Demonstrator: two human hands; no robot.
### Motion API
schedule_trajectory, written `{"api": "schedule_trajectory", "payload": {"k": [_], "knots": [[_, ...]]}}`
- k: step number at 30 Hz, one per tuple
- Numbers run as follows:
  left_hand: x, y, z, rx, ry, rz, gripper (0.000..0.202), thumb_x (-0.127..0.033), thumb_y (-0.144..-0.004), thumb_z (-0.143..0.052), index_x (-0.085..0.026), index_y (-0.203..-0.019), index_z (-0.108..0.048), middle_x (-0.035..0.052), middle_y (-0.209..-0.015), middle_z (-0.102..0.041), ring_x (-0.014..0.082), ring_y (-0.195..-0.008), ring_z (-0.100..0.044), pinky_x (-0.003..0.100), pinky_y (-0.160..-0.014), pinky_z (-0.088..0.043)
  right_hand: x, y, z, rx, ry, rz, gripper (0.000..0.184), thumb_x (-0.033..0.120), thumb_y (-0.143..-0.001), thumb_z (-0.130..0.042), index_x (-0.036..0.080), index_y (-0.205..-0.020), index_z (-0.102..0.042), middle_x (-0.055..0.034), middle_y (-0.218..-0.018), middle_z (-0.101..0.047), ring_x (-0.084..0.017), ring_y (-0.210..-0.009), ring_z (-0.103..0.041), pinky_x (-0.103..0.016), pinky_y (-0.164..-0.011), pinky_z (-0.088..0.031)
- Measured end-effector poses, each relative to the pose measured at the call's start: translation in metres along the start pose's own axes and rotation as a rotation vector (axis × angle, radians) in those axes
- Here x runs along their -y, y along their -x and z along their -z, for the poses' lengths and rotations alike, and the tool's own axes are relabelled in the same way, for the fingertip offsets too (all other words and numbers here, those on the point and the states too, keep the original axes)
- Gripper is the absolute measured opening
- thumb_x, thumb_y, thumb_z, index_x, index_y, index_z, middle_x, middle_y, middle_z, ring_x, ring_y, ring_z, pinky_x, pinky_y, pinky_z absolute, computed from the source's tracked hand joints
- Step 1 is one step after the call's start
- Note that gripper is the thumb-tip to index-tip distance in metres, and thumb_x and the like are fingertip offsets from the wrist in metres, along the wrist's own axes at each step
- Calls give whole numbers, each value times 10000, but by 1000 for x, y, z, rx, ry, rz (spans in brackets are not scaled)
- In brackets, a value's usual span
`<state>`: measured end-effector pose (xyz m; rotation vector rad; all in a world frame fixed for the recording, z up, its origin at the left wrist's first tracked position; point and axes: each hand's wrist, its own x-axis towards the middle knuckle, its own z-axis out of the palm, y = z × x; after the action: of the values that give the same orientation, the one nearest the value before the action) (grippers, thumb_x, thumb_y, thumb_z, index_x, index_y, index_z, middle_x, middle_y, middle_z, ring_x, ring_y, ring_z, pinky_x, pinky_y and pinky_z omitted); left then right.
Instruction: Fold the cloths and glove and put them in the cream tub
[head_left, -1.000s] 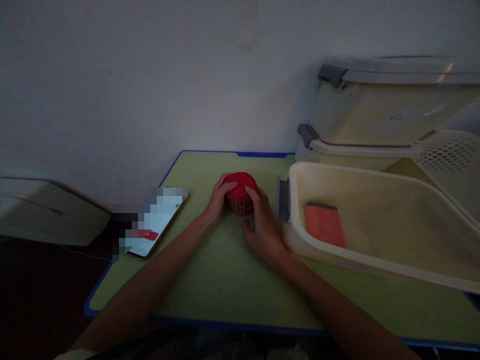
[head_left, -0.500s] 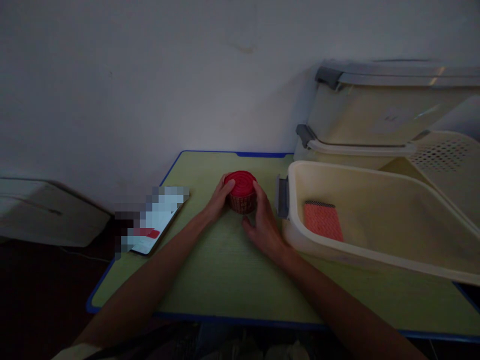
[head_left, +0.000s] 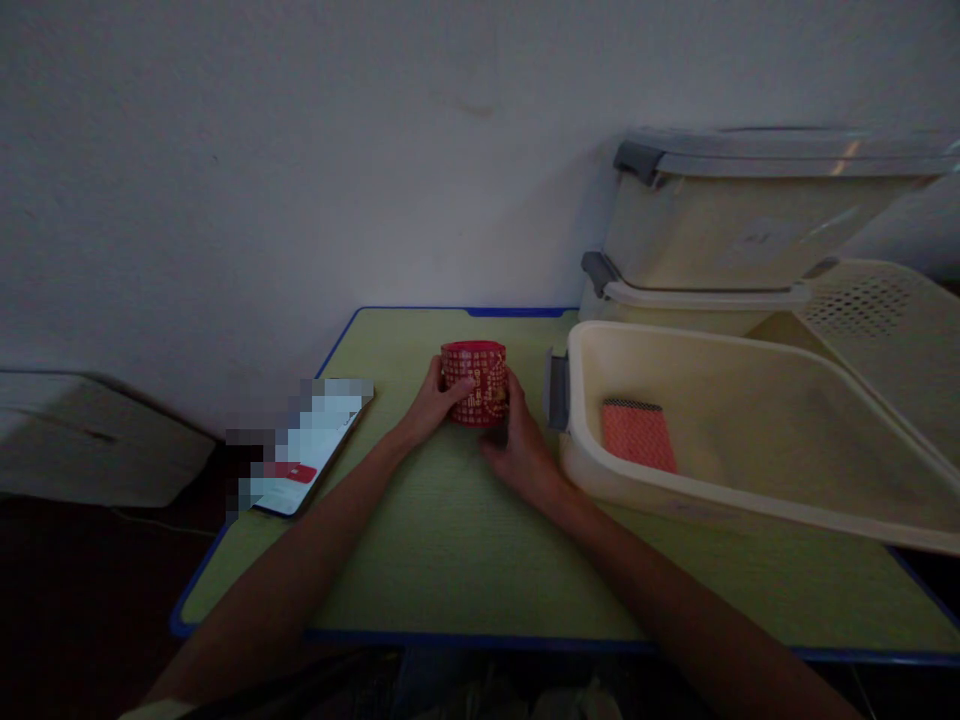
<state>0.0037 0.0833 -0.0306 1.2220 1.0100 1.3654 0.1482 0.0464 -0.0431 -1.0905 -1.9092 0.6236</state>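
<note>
Between my two hands is a red roll [head_left: 484,375] printed with gold characters, its patterned side turned toward me. It looks like wound ribbon or band; I cannot tell the material. My left hand [head_left: 435,405] grips its left side, the thumb pressed on the front face. On the right edge, my right hand [head_left: 525,440] holds it with the fingers behind and the thumb low, near its base. Whether the roll touches the green table [head_left: 450,540] I cannot tell.
A cream bin [head_left: 750,500] with a grey latch stands on the right, a pink patterned packet [head_left: 637,435] inside. Lidded storage boxes [head_left: 697,230] are stacked behind it. To the left lies a phone [head_left: 322,440], near the table's blue edge. A wall rises behind.
The roll has tipped: its ringed top showed before, and now its gold-printed side faces me. My left thumb has moved from the top onto the side. Both hands stay on it.
</note>
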Motion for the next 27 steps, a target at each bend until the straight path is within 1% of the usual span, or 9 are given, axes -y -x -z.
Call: {"api": "schedule_trajectory", "payload": {"k": [2,4,10,14,16,19,22,24,27], "knots": [[0,-1,1,-38,30,53,588,-517,-544,-733,-176,-953,-483,42,-915,-590,199,-848,-574,340,-769,-469,0,1,0,42,-72,-40,925,78,-685,-532,225,-1428,-1,-137,-1388,-376,-305,-1268,-384,-522,-988,-396],[0,-2,1,-56,38,67,574,-537,-547,-722,-163,-931,-516,42,-889,-601,188,-812,-575,324,-740,-471,1,1,1,62,-130,-69,898,116,-710,-542,223,-1429,-15,-134,-1390,-373,-291,-1285,-361,-514,-1005,-377],[1,-2,-5,-35,72,84,509,-513,-580,-713,-137,-901,-591,60,-879,-641,187,-794,-592,310,-734,-475,2,-1,3,-20,-186,-69,795,132,-761,-509,263,-1423,-89,-103,-1449,-288,-257,-1276,-382,-495,-1030,-349],[1,5,-15,-172,118,58,503,-491,-631,-692,-151,-979,-562,61,-937,-638,182,-836,-601,301,-747,-481,1,-1,2,-46,-177,-84,860,82,-703,-518,278,-1426,-96,-91,-1448,-291,-266,-1276,-380,-510,-1028,-348],[0,9,-19,-179,133,90,505,-511,-654,-665,-147,-985,-552,72,-959,-633,185,-847,-604,313,-766,-483,1,0,3,-37,-183,-65,890,58,-671,-515,285,-1428,-106,-77,-1449,-289,-265,-1295,-351,-507,-1041,-334],[-5,13,-24,-177,67,136,574,-497,-563,-726,-137,-966,-535,87,-950,-628,200,-832,-608,335,-767,-490,1,1,4,-20,-206,-32,896,38,-651,-489,292,-1428,-123,-55,-1449,-288,-245,-1318,-313,-485,-1061,-317],[-11,15,-27,-212,-35,142,669,-376,-429,-811,-150,-968,-488,79,-923,-625,203,-802,-610,334,-727,-504,0,1,5,-34,-221,-41,898,16,-626,-458,286,-1423,-144,-45,-1458,-272,-233,-1321,-305,-480,-1077,-295],[-13,16,-27,-205,-70,136,661,-330,-432,-811,-155,-971,-470,74,-921,-622,195,-795,-611,330,-718,-507,0,0,6,-38,-226,-53,903,3,-607,-437,282,-1418,-157,-41,-1460,-269,-233,-1318,-310,-485,-1078,-293],[-14,17,-28,-208,-109,116,610,-325,-475,-788,-150,-965,-470,70,-915,-618,183,-785,-609,328,-722,-506,2,-1,6,-36,-222,-78,910,-6,-583,-415,276,-1413,-174,-41,-1451,-288,-241,-1306,-328,-496,-1073,-298]]}}
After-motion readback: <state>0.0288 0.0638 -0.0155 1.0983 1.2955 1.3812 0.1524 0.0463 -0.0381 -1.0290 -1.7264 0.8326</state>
